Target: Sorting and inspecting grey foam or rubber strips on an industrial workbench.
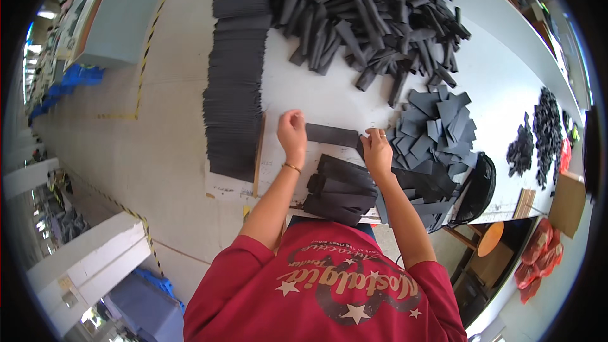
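A black strip (pixel 332 135) lies on or just above the white table (pixel 278 82), between the person's two hands. The left hand (pixel 292 136) is at its left end, fingers curled together; the right hand (pixel 379 155) is at its right end, fingers bent in close. From overhead I cannot tell whether either hand's fingers are clamped on it. Left of the strip runs a long row of overlapping dark pieces (pixel 234 88); beyond it lies a heap of dark rolls (pixel 373 19). Right of it are scattered flat pieces (pixel 437 123), and nearer the person than it, a dark stack (pixel 342 193).
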Available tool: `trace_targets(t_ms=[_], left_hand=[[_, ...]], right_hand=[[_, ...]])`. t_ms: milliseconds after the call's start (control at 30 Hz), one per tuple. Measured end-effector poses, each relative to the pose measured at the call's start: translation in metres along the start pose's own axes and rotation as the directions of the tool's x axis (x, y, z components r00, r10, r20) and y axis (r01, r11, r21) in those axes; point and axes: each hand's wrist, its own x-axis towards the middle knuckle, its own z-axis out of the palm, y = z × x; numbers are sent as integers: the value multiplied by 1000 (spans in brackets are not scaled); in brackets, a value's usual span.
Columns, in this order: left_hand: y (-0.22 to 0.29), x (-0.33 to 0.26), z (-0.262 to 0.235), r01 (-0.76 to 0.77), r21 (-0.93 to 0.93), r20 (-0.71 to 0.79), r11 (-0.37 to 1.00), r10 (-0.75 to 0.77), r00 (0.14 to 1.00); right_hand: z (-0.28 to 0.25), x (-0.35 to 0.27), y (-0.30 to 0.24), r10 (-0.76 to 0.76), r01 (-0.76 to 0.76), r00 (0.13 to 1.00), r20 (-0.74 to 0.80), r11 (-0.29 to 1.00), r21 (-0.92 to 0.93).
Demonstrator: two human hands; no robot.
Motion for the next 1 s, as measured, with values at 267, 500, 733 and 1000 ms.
trace_targets(t_ms=[267, 500, 733, 1000], left_hand=[[10, 160, 60, -30, -187, 150, 982, 59, 987], [27, 156, 98, 120, -169, 336, 978, -57, 940], [62, 118, 72, 154, -212, 339, 965, -75, 938], [77, 34, 14, 612, -510, 534, 604, -335, 776]], right_hand=[[-124, -4, 94, 112, -142, 942, -317, 987, -73], [-180, 46, 174, 232, -291, 860, -455, 955, -63], [-150, 116, 216, 325, -461, 887, -328, 658, -595], [-138, 80, 175, 209, -224, 971, -113, 643, -733]])
